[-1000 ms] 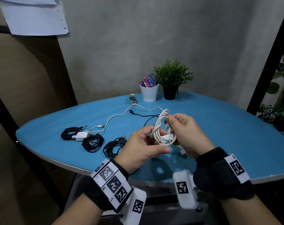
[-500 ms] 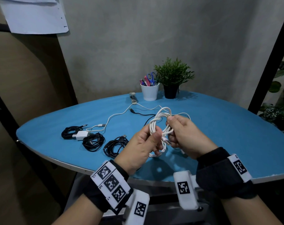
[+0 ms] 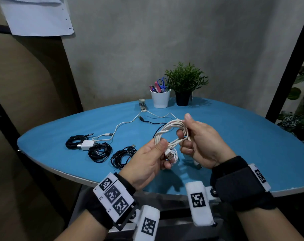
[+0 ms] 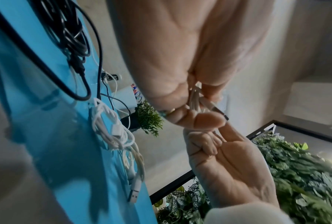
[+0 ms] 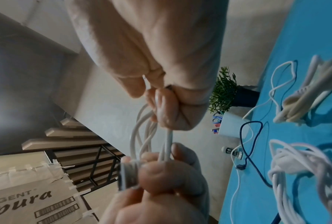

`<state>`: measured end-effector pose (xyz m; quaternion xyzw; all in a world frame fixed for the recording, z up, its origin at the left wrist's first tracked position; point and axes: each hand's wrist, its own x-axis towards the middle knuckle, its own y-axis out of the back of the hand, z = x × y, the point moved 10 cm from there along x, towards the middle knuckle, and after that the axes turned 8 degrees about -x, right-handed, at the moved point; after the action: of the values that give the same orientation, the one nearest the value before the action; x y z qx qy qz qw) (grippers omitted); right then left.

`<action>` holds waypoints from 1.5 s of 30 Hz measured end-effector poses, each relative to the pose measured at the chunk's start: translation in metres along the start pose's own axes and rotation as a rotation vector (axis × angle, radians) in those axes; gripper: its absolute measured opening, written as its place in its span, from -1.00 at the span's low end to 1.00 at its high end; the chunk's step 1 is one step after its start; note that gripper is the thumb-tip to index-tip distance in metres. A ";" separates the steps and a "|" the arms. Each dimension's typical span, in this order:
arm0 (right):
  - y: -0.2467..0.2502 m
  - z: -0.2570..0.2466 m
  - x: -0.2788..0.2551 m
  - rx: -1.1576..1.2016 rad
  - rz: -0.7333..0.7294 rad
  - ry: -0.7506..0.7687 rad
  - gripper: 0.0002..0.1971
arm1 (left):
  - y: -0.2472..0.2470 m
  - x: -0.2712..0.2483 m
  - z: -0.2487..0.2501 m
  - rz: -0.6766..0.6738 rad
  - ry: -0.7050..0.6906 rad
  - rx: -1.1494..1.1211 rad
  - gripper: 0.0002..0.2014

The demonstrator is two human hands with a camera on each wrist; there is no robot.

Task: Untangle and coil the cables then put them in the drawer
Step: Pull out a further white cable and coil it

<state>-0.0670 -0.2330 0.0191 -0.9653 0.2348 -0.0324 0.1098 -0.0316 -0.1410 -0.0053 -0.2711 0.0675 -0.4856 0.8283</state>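
Note:
A white USB cable (image 3: 170, 126), wound into a loose coil, hangs above the blue table (image 3: 243, 141) between both hands. My left hand (image 3: 158, 152) pinches the coil's near left side with thumb on top, and the metal USB plug (image 3: 169, 155) sticks out by its fingers. My right hand (image 3: 191, 129) grips the coil's far right side, thumb raised over the strands. In the right wrist view the strands (image 5: 142, 133) run from my right hand's fingers (image 5: 167, 109) down to the left thumb (image 5: 161, 174) and the plug (image 5: 126, 175). The left wrist view shows my fingers (image 4: 205, 121) pinching the cable.
Three black coiled cables (image 3: 100, 151) and a white charger (image 3: 86, 145) lie at the table's left. A loose white cable (image 3: 127, 122) and a thin dark cable (image 3: 151, 121) trail toward a stapler (image 3: 142, 105). A white bundle (image 4: 113, 133) lies under the hands. Pen cup (image 3: 160, 100) and plant (image 3: 184, 84) stand at the back.
The coil has turned from upright to lying wider between the hands. My right hand rose and shifted right along it; the USB plug now shows by my left fingers.

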 end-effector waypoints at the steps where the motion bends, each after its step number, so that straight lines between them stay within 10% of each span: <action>1: 0.002 0.000 0.000 -0.005 0.018 -0.003 -0.68 | -0.001 0.000 0.001 -0.004 -0.004 0.023 -0.80; 22: 0.012 -0.013 -0.003 -0.191 0.134 0.122 -0.83 | -0.011 -0.008 -0.017 -0.111 0.151 0.106 -0.82; 30: 0.003 -0.016 -0.002 -0.316 0.066 0.156 -0.82 | 0.009 0.012 0.006 0.102 0.076 0.366 -0.45; 45: 0.017 -0.002 0.002 -0.377 0.016 0.049 -0.94 | 0.017 0.015 0.024 0.178 0.022 0.249 -0.57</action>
<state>-0.0732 -0.2492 0.0172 -0.9658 0.2469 -0.0106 -0.0788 -0.0015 -0.1377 0.0082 -0.1539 0.0396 -0.4180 0.8944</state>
